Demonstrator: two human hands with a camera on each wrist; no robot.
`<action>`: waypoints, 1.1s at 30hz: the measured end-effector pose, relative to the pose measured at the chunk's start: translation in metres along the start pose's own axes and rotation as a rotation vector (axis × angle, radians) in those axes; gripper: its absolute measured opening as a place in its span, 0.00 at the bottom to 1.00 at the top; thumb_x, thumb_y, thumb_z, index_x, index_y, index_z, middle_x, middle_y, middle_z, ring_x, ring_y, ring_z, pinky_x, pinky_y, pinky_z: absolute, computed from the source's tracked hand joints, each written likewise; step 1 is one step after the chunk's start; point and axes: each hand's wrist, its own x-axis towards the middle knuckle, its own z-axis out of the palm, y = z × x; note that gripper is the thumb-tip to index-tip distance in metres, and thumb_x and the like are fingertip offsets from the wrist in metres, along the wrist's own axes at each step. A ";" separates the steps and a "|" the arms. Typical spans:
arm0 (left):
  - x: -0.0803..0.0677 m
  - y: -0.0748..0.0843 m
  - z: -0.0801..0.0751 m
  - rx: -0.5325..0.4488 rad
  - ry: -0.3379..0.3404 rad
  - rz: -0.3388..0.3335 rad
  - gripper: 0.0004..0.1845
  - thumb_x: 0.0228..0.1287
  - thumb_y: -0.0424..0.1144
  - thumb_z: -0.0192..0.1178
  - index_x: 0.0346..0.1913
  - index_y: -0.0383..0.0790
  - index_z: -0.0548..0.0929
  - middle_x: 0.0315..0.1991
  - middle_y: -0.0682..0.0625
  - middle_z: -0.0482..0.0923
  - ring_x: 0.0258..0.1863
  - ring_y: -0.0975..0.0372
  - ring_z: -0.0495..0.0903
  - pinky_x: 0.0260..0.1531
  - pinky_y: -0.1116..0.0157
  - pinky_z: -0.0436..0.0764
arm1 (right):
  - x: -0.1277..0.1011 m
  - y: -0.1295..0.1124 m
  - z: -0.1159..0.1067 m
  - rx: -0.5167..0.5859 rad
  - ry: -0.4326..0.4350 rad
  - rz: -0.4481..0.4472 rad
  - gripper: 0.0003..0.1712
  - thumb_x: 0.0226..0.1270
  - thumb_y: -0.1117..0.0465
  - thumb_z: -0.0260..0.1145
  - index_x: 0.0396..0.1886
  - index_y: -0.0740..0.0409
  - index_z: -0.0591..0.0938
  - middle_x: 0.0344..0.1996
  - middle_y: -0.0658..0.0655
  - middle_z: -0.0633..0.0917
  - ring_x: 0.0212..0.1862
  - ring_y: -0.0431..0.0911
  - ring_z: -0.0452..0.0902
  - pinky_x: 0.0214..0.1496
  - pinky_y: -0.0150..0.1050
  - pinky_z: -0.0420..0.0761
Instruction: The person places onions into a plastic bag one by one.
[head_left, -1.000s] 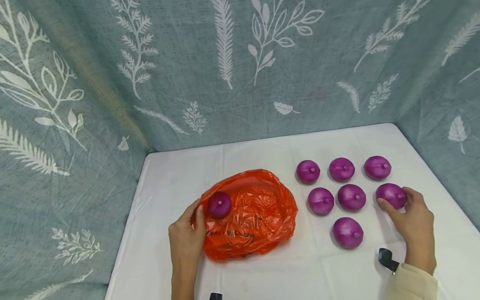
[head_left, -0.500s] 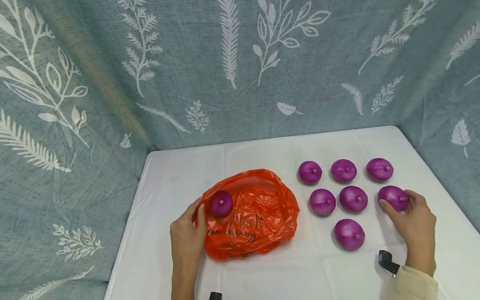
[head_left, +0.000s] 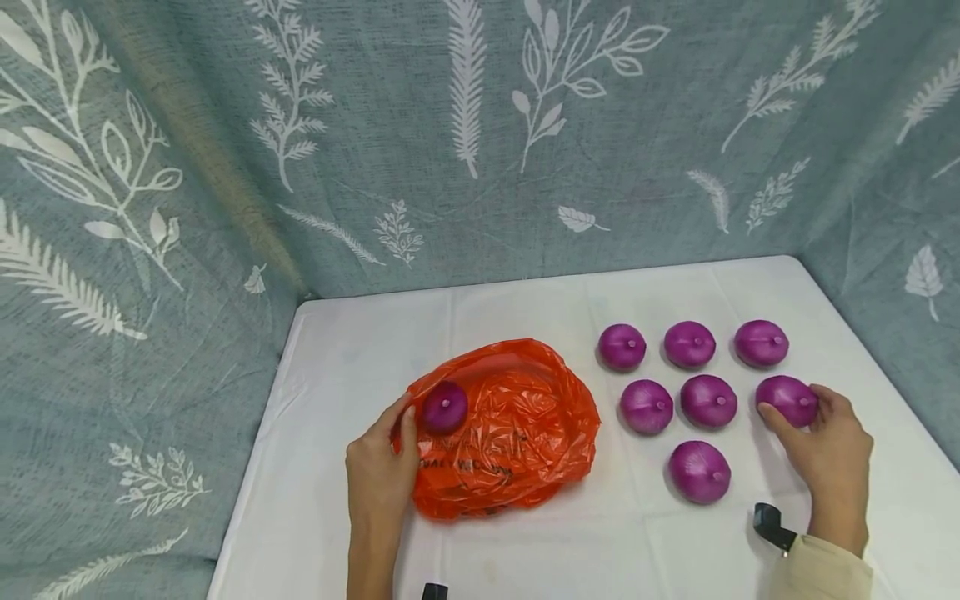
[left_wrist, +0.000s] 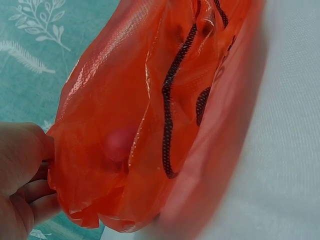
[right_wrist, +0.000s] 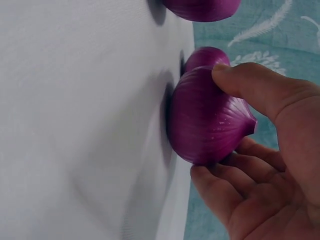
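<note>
My left hand pinches the left rim of an orange-red plastic bag, its mouth facing up. One purple onion lies inside the bag, close to the left fingers; through the film it shows as a pink bulge in the left wrist view. At the right, my right hand grips another purple onion between thumb and fingers. That onion appears at the table surface in the right wrist view, its pointed tip toward the palm.
Several more purple onions stand in loose rows between bag and right hand, among them a front onion and a far right onion. A white cloth covers the table. Blue-green leaf-print curtains enclose the back and sides.
Both hands keep their holds and hardly move. The whole head view has shifted slightly, so things appear a little farther right.
</note>
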 end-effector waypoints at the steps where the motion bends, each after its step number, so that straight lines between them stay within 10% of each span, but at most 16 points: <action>1: 0.000 0.000 0.000 -0.001 -0.001 -0.002 0.17 0.77 0.37 0.65 0.62 0.34 0.87 0.55 0.37 0.87 0.55 0.45 0.88 0.52 0.49 0.86 | -0.001 -0.001 0.000 0.001 0.000 0.001 0.55 0.73 0.42 0.70 0.82 0.71 0.57 0.76 0.75 0.63 0.77 0.70 0.61 0.78 0.64 0.63; 33: -0.003 0.008 -0.001 0.008 -0.011 -0.006 0.18 0.75 0.36 0.67 0.63 0.34 0.86 0.56 0.36 0.87 0.56 0.44 0.87 0.52 0.49 0.86 | -0.025 -0.096 -0.027 0.227 0.149 -0.181 0.48 0.67 0.50 0.77 0.82 0.53 0.67 0.77 0.60 0.71 0.78 0.54 0.66 0.77 0.40 0.67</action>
